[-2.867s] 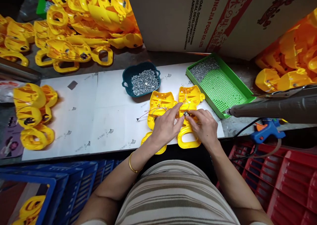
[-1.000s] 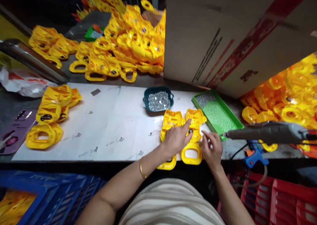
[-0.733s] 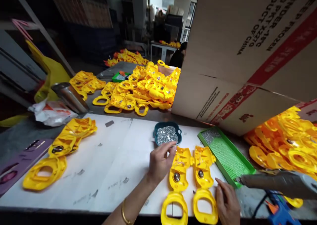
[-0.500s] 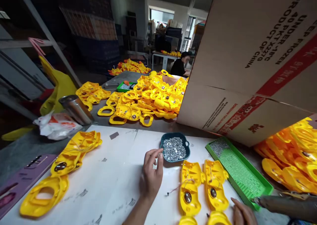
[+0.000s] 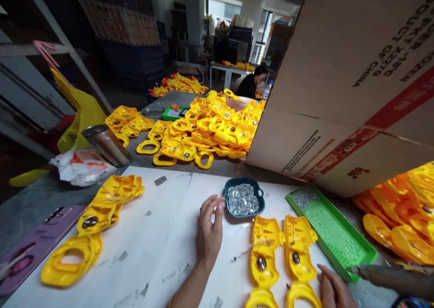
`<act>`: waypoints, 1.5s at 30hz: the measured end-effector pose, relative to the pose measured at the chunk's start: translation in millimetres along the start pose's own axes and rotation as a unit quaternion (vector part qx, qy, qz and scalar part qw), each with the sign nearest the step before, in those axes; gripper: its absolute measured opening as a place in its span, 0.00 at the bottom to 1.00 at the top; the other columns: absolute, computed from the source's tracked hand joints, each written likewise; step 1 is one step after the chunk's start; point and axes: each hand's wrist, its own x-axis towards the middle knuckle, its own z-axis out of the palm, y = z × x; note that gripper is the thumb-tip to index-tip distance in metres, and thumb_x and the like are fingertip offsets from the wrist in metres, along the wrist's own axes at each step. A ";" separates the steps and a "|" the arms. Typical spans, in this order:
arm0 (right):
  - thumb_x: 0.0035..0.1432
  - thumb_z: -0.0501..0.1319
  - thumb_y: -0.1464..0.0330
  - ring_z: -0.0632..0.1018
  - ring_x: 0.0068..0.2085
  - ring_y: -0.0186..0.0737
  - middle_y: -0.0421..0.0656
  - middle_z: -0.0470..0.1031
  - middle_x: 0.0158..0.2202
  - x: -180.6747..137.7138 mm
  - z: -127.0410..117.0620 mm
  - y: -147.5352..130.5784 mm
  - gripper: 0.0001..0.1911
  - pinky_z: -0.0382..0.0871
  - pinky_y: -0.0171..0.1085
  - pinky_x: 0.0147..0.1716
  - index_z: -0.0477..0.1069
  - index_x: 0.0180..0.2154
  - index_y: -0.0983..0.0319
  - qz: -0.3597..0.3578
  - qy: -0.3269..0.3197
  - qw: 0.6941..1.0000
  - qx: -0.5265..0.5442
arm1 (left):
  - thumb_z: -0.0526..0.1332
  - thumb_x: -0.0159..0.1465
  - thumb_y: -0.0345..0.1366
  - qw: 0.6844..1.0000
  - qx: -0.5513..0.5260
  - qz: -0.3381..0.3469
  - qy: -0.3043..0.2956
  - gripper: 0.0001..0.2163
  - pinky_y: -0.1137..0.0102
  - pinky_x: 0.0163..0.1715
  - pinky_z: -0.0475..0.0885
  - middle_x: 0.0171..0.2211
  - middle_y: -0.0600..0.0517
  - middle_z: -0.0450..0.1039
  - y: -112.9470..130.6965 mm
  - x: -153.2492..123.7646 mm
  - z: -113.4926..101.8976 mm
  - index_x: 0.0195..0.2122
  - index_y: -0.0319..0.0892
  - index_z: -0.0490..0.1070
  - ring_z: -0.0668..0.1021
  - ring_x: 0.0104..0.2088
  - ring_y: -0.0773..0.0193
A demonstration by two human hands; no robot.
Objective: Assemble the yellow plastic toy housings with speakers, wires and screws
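Note:
My left hand (image 5: 210, 233) is beside the left rim of a dark teal bowl (image 5: 244, 215) full of small silvery screws (image 5: 242, 199). Its thumb and forefinger tips come together; anything between them is too small to make out. My right hand (image 5: 334, 290), cut off by the bottom edge, has its fingers apart and appears to hold nothing. It is close to the right-hand yellow plastic shell (image 5: 300, 249), which has a round metal disc and thin wires. A similar yellow shell (image 5: 266, 249) lies to its left, between my hands.
A green tray (image 5: 334, 222) with screws at its far end stands right, a dark powered screwdriver (image 5: 389, 276) at its near corner. A large cardboard box (image 5: 325, 95) rises behind. Yellow shells (image 5: 210, 127) are heaped at the back. A metal cup (image 5: 106, 145) tilts at left.
The view has shifted a little, so the table things appear slightly to the right. My left hand has come up slightly nearer the bowl's rim; my right hand has hardly moved.

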 end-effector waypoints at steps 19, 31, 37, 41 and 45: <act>0.63 0.55 0.67 0.74 0.41 0.42 0.48 0.71 0.39 8.7 -29.5 -72.8 0.12 0.72 0.40 0.34 0.75 0.43 0.61 0.002 0.074 0.993 0.095 | 0.60 0.65 0.36 0.900 0.232 0.318 -0.190 0.07 0.53 0.60 0.59 0.56 0.47 0.66 63.7 -60.6 26.9 0.38 0.45 0.78 0.62 0.60 0.52; 0.58 0.62 0.57 0.70 0.46 0.47 0.48 0.70 0.44 28.7 -8.2 -117.6 0.13 0.62 0.44 0.42 0.74 0.35 0.60 -0.052 -0.054 0.996 -0.053 | 0.62 0.63 0.37 0.866 0.313 0.291 -0.259 0.06 0.47 0.59 0.56 0.61 0.45 0.63 55.5 -86.1 44.4 0.37 0.45 0.79 0.59 0.64 0.45; 0.59 0.61 0.59 0.68 0.41 0.45 0.45 0.72 0.39 32.1 -1.1 -120.2 0.11 0.57 0.42 0.36 0.73 0.34 0.60 -0.046 -0.087 0.990 -0.102 | 0.62 0.63 0.37 0.868 0.313 0.276 -0.269 0.07 0.48 0.59 0.57 0.62 0.44 0.62 52.0 -89.9 41.4 0.38 0.46 0.79 0.59 0.64 0.45; 0.61 0.59 0.62 0.68 0.39 0.43 0.45 0.73 0.36 31.3 -2.1 -121.3 0.09 0.56 0.41 0.36 0.73 0.33 0.60 -0.052 -0.068 0.992 -0.094 | 0.61 0.63 0.36 0.866 0.314 0.276 -0.273 0.07 0.46 0.59 0.57 0.61 0.43 0.63 52.2 -92.3 41.9 0.38 0.45 0.79 0.60 0.63 0.44; 0.61 0.59 0.62 0.70 0.39 0.43 0.44 0.74 0.36 31.2 -4.6 -119.2 0.09 0.60 0.41 0.36 0.74 0.33 0.60 -0.050 -0.066 0.994 -0.067 | 0.62 0.63 0.36 0.862 0.317 0.287 -0.274 0.07 0.46 0.59 0.57 0.61 0.43 0.63 53.3 -94.4 43.1 0.39 0.46 0.79 0.60 0.63 0.44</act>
